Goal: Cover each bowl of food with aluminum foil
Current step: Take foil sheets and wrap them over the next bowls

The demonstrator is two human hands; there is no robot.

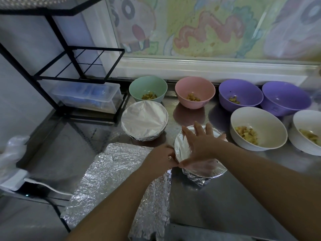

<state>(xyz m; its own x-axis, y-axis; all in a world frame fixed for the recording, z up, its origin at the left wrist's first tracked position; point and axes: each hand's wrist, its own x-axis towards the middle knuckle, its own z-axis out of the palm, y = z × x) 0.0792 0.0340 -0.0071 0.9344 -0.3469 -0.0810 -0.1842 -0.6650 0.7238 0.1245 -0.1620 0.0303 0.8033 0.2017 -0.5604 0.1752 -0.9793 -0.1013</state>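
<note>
A bowl wrapped in aluminum foil (208, 173) sits in front of me on the steel counter. My right hand (199, 145) lies flat on its foil top with fingers spread. My left hand (162, 159) pinches the foil at the bowl's left rim. A second foil-covered bowl (144, 120) stands behind and to the left. Uncovered bowls with food stand around: green (147, 88), pink (194, 92), two purple (240, 94) (285, 100), two white (258, 128) (307, 131). Loose foil sheets (111, 180) lie at the left front.
A black wire rack (73, 66) stands at the left, with a clear plastic box (88, 97) on its lower shelf. A white plastic bag (12, 150) and a small device lie at the far left. A painted wall runs behind the bowls.
</note>
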